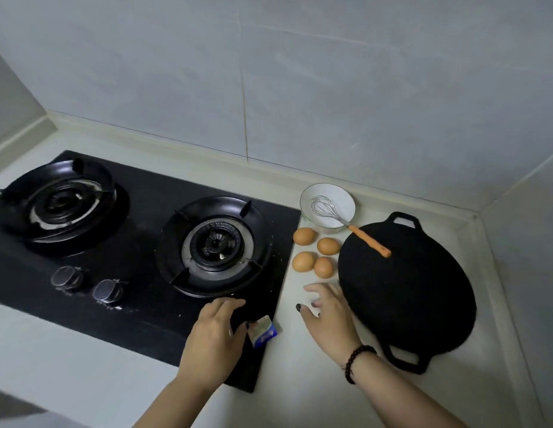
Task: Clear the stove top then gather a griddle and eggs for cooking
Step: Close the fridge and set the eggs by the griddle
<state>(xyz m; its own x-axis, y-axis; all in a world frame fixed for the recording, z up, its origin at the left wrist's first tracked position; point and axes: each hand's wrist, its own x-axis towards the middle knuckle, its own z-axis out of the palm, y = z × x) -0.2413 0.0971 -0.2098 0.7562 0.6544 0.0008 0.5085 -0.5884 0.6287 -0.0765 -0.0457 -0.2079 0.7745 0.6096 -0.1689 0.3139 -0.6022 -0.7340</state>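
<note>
A round black griddle [408, 291] with two loop handles lies on the counter right of the black gas stove top [139, 310]. Several brown eggs [313, 253] sit between the stove and the griddle. My left hand [215, 338] rests over the stove's front right corner, fingers curled, thumb touching a small blue-and-white packet [263, 332]. My right hand [329, 313] hovers open above the counter, just in front of the eggs and beside the griddle's left edge. A beaded bracelet circles its wrist.
A white bowl [346, 199] holding a whisk stands behind the eggs; the whisk's orange handle [372, 242] reaches over the griddle. Two burners [215, 245] and two knobs [108, 291] are on the stove. Tiled walls close the back and right.
</note>
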